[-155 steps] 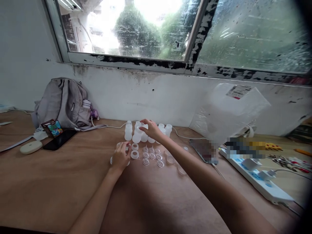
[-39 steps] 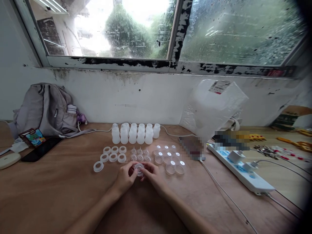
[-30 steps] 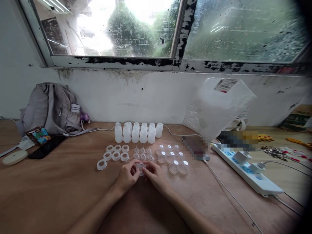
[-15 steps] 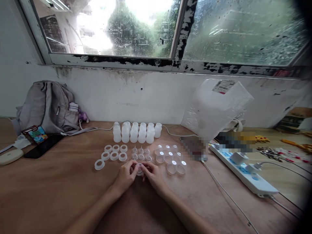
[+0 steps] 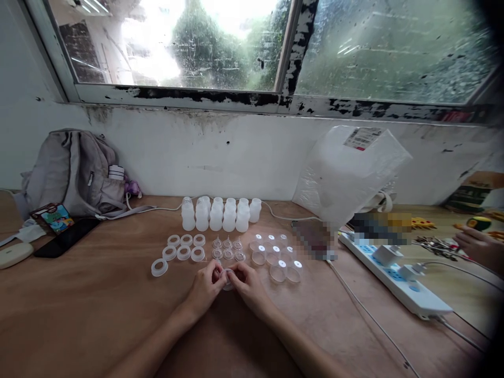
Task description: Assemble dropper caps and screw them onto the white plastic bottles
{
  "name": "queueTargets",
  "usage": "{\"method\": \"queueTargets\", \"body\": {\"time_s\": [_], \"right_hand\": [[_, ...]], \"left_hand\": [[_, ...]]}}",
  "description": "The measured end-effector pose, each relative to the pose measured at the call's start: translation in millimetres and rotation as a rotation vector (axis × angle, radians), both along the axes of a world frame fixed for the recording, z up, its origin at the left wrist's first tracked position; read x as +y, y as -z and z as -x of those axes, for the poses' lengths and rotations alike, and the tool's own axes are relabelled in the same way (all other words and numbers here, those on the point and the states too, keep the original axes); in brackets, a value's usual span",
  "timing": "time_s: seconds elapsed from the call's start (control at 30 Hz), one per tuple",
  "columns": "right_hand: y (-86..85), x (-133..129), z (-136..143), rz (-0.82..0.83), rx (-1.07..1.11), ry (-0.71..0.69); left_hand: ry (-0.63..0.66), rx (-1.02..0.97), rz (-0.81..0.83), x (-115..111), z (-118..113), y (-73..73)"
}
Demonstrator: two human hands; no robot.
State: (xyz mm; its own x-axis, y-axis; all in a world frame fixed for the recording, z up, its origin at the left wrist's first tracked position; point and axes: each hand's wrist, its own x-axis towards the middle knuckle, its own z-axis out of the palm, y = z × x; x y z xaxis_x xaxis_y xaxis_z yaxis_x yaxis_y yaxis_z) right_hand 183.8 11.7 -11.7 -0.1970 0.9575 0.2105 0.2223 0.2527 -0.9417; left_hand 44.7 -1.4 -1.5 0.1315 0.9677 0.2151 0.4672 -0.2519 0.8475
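Observation:
My left hand (image 5: 208, 278) and my right hand (image 5: 244, 279) meet low in the middle, both closed on a small translucent bottle ring (image 5: 228, 287). Fingers and thumbs cover most of it; I cannot make out whether a nipple sits in it. Just beyond my fingers stand clear bottle nipples (image 5: 227, 254) in two rows. Several white bottle rings (image 5: 183, 253) lie to the left of my hands. To the right are clear round caps (image 5: 277, 273) with white dots on top. Frosted baby bottles (image 5: 216, 220) stand in rows farther back.
A grey backpack (image 5: 74, 168), a black phone (image 5: 66, 239) and a round cream case (image 5: 16, 255) lie left. At right are a plastic bag (image 5: 350, 168), a blurred device (image 5: 313, 239) on a cable and a power strip (image 5: 417, 295). Another person's hand (image 5: 478, 247) holds a yellow-and-black tool (image 5: 478, 223).
My thumbs have shifted slightly over the ring, which stays in both hands. Another person's hand with a yellow-and-black tool has come into view at the far right.

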Motion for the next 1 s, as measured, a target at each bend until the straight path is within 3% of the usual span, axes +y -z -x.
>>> {"method": "queueTargets", "body": {"time_s": [0.1, 0.3, 1.0], "right_hand": [[1.4, 0.3, 0.2, 0.008, 0.007, -0.01], [2.8, -0.1, 0.1, 0.192, 0.13, -0.144], [9.0, 6.4, -0.3, 0.115, 0.144, -0.144]], "left_hand": [[-0.006, 0.008, -0.037, 0.7, -0.1, 1.9], [0.008, -0.052, -0.044, 1.6, 0.3, 2.3], [0.01, 0.014, -0.076, 6.1, 2.8, 9.4]]}}
